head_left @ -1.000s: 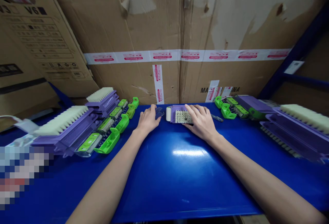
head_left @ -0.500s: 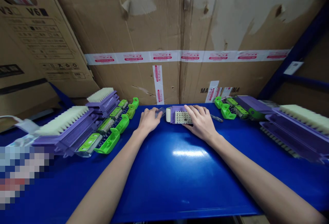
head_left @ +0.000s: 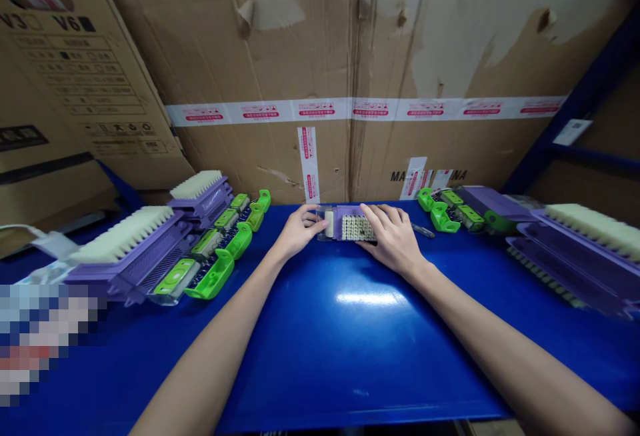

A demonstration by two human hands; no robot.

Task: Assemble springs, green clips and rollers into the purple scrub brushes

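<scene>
A purple brush part [head_left: 338, 231] with rows of pale bristle tufts [head_left: 357, 228] lies at the back middle of the table. My right hand [head_left: 394, 236] grips its right end, the thumb below and the fingers over the top. At the left end of the part, my left hand [head_left: 300, 231] pinches a clear plastic cover [head_left: 322, 236]. That cover surrounds a cream-coloured block [head_left: 329, 217] on the brush's end. Whether it is fully seated I cannot tell. Behind my right hand lies a thin pen-like tool [head_left: 423, 230].
Purple brushes with cream bristles [head_left: 123, 235] stand at left beside clear-and-green pieces [head_left: 175, 277] and bright green caps [head_left: 213, 276]. More green caps [head_left: 444, 220] and purple parts [head_left: 580, 259] lie at right. Cardboard [head_left: 240, 156] walls the back of the blue table [head_left: 350, 356].
My left hand has moved right, bringing the clear cover from beside the brush part onto its left end. My right hand keeps its grip in the same place.
</scene>
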